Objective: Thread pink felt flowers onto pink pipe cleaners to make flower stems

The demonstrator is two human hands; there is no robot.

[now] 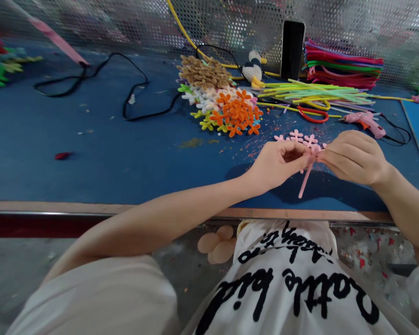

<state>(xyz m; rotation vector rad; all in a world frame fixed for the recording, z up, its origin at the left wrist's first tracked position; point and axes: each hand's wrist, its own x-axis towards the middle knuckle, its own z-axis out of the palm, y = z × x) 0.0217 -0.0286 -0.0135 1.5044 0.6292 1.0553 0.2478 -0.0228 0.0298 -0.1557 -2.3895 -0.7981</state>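
L hand (279,163): we pinch pink fuzzy stem (305,180), ctr-right
R hand (356,158): also pinching it
Orange flwrs (238,114): upper ctr

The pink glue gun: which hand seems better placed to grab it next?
Probably the right hand: it is close to the glue gun, while the left hand is farther away. Both are busy, though, pinching the pink fuzzy piece.

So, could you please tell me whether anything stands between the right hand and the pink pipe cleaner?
Nothing visible does: the right hand and left hand meet at the pink pipe cleaner. The glue gun lies beyond the right hand, not between.
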